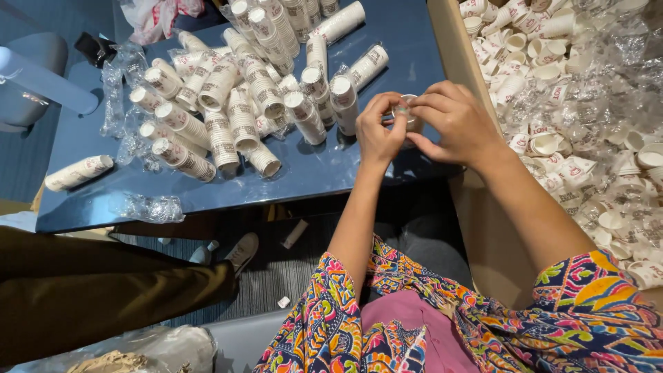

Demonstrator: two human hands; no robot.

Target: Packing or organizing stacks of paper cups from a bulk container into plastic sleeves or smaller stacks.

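Both hands meet over the near edge of a dark blue surface (345, 176). The left hand (380, 135) and the right hand (456, 124) pinch a small stack of paper cups (407, 114) between their fingertips, the stack's open rim facing up toward the camera; thumbs and forefingers close around it from either side, and most of the stack is hidden behind the fingers. On the surface to the left lie many sleeves of stacked white paper cups (242, 90), heaped across one another, some in clear plastic wrap. One sleeve (78, 173) lies apart near the left edge, and a crumpled clear plastic wrapper (148, 207) sits near the front edge. To the right stands a large cardboard box (459, 62) filled with loose white paper cups (552, 83) and plastic wrap. Patterned multicoloured sleeves (324, 324) cover the forearms.
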